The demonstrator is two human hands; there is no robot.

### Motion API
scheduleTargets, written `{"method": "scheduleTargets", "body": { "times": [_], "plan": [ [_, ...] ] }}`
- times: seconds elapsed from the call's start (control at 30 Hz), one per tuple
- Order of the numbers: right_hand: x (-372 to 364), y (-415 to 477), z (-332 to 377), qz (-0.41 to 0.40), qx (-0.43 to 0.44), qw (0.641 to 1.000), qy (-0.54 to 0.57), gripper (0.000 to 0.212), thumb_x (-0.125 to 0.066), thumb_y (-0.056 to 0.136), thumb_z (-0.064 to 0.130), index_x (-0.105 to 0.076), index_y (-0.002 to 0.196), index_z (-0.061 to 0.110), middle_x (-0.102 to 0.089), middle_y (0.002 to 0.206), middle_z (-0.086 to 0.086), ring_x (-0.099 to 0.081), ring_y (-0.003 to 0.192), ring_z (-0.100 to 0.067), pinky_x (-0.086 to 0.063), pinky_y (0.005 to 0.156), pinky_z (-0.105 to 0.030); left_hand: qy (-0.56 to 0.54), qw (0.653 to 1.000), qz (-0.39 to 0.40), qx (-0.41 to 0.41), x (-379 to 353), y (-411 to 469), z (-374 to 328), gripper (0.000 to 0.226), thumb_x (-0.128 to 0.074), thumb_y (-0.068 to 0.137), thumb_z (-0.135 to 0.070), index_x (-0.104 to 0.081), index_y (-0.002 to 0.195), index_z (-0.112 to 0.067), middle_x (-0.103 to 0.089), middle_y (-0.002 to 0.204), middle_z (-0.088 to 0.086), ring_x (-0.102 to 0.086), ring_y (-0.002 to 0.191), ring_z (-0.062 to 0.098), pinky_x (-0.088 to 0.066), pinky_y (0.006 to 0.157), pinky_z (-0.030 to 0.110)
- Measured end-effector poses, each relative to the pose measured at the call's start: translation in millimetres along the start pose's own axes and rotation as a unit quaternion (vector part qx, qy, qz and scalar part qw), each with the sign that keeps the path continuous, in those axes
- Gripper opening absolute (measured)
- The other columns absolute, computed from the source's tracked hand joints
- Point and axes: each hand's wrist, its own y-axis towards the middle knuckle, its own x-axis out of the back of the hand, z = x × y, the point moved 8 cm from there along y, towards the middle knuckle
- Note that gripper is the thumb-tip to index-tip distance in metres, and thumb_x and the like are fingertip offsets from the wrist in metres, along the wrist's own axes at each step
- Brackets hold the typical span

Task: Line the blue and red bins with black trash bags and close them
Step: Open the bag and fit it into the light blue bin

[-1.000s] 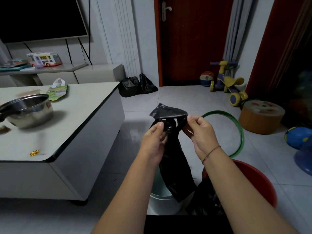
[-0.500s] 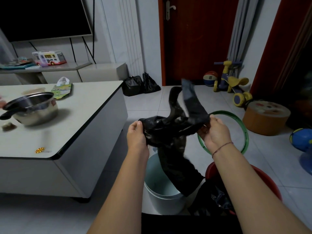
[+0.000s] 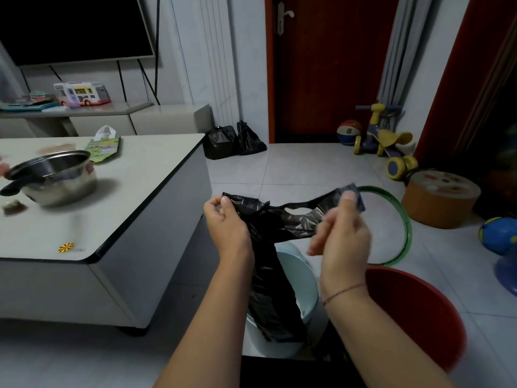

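I hold a black trash bag (image 3: 275, 247) stretched between both hands above the floor. My left hand (image 3: 228, 222) pinches one handle strip at the bag's left top. My right hand (image 3: 342, 233) pinches the other handle, thumb up on the plastic. The bag's body hangs down into the pale blue bin (image 3: 300, 289), which stands below my hands. The red bin (image 3: 414, 312) stands to the right of the blue one, partly hidden behind my right forearm.
A white low table (image 3: 117, 208) with a steel pot (image 3: 53, 177) stands close on the left. A green hoop (image 3: 402, 228), a round stool (image 3: 439, 197), a ride-on toy (image 3: 386, 138) and a blue globe (image 3: 500, 236) lie to the right. Two filled black bags (image 3: 232, 140) sit by the door.
My hands have moved apart and pulled the bag's top wide. The handle that had flicked upward is now down and taut between my hands.
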Motion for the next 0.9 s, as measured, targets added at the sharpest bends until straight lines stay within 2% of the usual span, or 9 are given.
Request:
{"method": "scheduleTargets", "body": {
  "times": [0.07,0.13,0.23,0.33,0.43,0.53,0.63,0.77,0.9],
  "plan": [
    [-22.3,-9.2,-23.9,0.096,-0.114,0.988,-0.027,0.065,-0.032,0.083,0.071,-0.056,0.068,0.012,-0.055,0.05,0.0,-0.057,0.046,-0.017,-0.056,0.052,-0.033,-0.009,1.0,0.004,0.003,-2.0,-5.8,-2.6,0.012,-0.04,0.099,-0.03,-0.047,0.099,-0.021,-0.05,0.081,-0.002,-0.045,0.066,0.009,-0.041,0.062,0.024],
    [-32.8,-11.7,-49.3,0.154,-0.247,0.956,-0.043,0.072,-0.032,0.082,0.073,-0.062,0.077,0.008,-0.066,0.07,-0.005,-0.067,0.064,-0.021,-0.059,0.066,-0.039,-0.014,1.0,0.01,0.011,-5.3,-12.0,-3.5,0.012,-0.041,0.099,-0.031,-0.048,0.097,-0.022,-0.051,0.082,-0.004,-0.046,0.067,0.008,-0.041,0.061,0.021],
    [-35.8,-0.9,-64.9,0.178,-0.308,0.934,-0.038,0.07,-0.038,0.079,0.075,-0.062,0.087,0.01,-0.066,0.094,-0.011,-0.067,0.086,-0.027,-0.058,0.071,-0.04,-0.032,0.998,0.038,0.036,-13.6,-21.7,-1.7,0.013,-0.042,0.099,-0.031,-0.05,0.093,-0.024,-0.053,0.083,-0.008,-0.049,0.072,0.005,-0.042,0.06,0.014],
    [-31.9,13.3,-69.8,0.144,-0.311,0.939,-0.031,0.064,-0.054,0.074,0.07,-0.064,0.088,0.009,-0.065,0.086,-0.007,-0.063,0.078,-0.021,-0.055,0.064,-0.033,-0.026,0.996,0.071,0.055,-21.8,-31.1,0.8,0.017,-0.042,0.099,-0.034,-0.051,0.085,-0.028,-0.055,0.083,-0.009,-0.052,0.071,0.003,-0.04,0.059,0.016],
    [-30.0,17.2,-78.9,0.139,-0.347,0.926,-0.043,0.056,-0.062,0.07,0.067,-0.064,0.079,0.012,-0.058,0.068,-0.001,-0.055,0.064,-0.016,-0.047,0.06,-0.027,-0.017,0.992,0.11,0.053,-29.6,-39.2,2.0,0.021,-0.042,0.099,-0.036,-0.053,0.09,-0.02,-0.056,0.081,-0.005,-0.052,0.069,0.002,-0.043,0.061,0.017],
    [-31.8,17.6,-85.7,0.155,-0.386,0.909,-0.017,0.045,-0.066,0.072,0.06,-0.061,0.073,0.016,-0.061,0.064,0.002,-0.058,0.062,-0.013,-0.043,0.05,-0.023,-0.01,0.988,0.15,0.025,-37.7,-45.6,-0.7,0.027,-0.041,0.099,-0.036,-0.05,0.083,-0.016,-0.051,0.069,-0.007,-0.049,0.055,-0.004,-0.044,0.051,0.012],
    [-32.0,21.4,-89.6,0.154,-0.388,0.909,-0.005,0.028,-0.069,0.078,0.042,-0.061,0.066,0.018,-0.064,0.049,0.005,-0.062,0.05,-0.01,-0.044,0.049,-0.022,-0.004,0.984,0.175,0.017,-43.9,-50.6,-3.1,0.029,-0.041,0.099,-0.037,-0.048,0.078,-0.018,-0.053,0.062,-0.011,-0.05,0.055,-0.002,-0.045,0.051,0.013],
    [-32.7,33.6,-87.1,0.12,-0.341,0.93,0.073,0.011,-0.068,0.083,0.021,-0.065,0.08,0.012,-0.068,0.078,-0.007,-0.066,0.07,-0.02,-0.054,0.065,-0.031,-0.011,0.986,0.167,0.011,-42.3,-50.4,-4.4,0.031,-0.042,0.098,-0.04,-0.051,0.082,-0.015,-0.056,0.068,-0.007,-0.053,0.059,-0.001,-0.048,0.056,0.016],
    [-27.2,54.8,-62.5,0.091,-0.223,0.96,0.144,0.008,-0.062,0.088,0.022,-0.063,0.087,0.014,-0.069,0.079,-0.002,-0.069,0.059,-0.009,-0.052,0.049,-0.02,0.012,0.996,0.079,0.026,-23.4,-40.5,3.3,0.04,-0.049,0.093,-0.048,-0.041,0.069,-0.017,-0.042,0.06,-0.006,-0.042,0.051,0.003,-0.039,0.051,0.018]
  ]
}}
